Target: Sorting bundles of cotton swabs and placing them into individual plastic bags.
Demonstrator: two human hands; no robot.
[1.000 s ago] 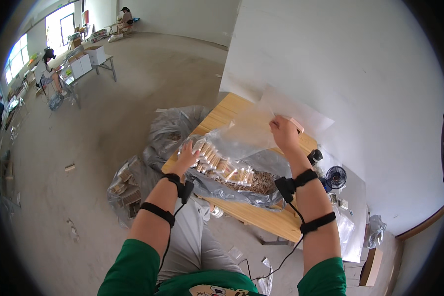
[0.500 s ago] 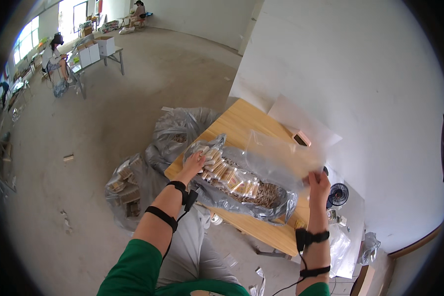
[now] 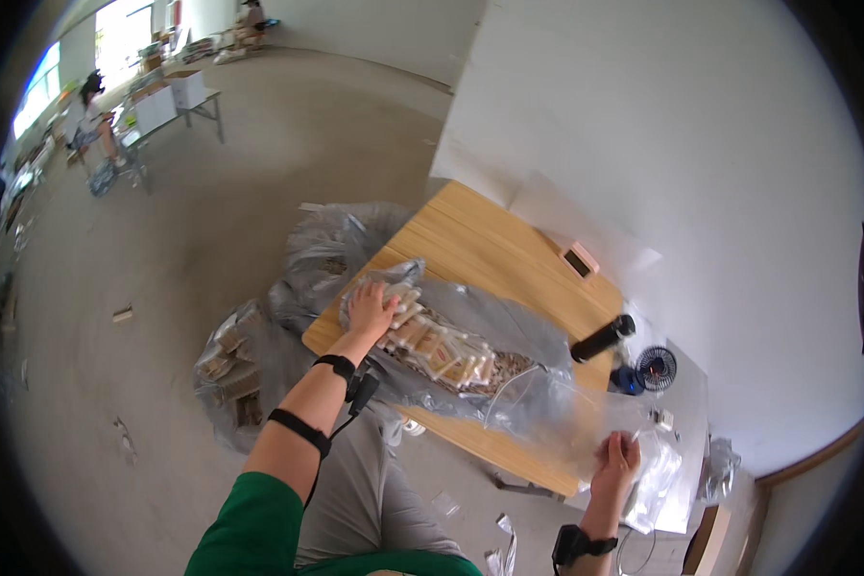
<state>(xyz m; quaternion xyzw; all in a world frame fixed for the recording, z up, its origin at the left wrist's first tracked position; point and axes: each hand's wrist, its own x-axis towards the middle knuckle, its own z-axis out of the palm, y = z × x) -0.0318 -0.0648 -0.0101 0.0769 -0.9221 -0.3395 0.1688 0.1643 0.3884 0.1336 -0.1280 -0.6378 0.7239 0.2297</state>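
At the left end of the row of small clear packets [image 3: 438, 353] lies my left hand [image 3: 370, 309], its fingers spread over the packets and the edge of a grey plastic bag [image 3: 509, 317]. The packets hold pale brown contents and sit on top of loose small brown pieces [image 3: 511, 365] in that bag. My right hand [image 3: 616, 459] is pinched on the edge of a large clear plastic bag [image 3: 538, 408]. This bag hangs slack over the table's near right corner and covers the right end of the grey bag.
The wooden table [image 3: 470, 226] carries a pink-framed device [image 3: 579, 259] and a black bottle [image 3: 603, 338]. A small fan [image 3: 656, 369] stands to the right. Grey bags [image 3: 336, 240] and a bag of packets [image 3: 240, 379] rest at the left. Far off, a person [image 3: 94, 120] sits by white boxes [image 3: 154, 108].
My right hand has moved down toward me, drawing the clear bag off the table's far side and uncovering the black bottle. My left hand has shifted slightly left, its fingers now more spread.
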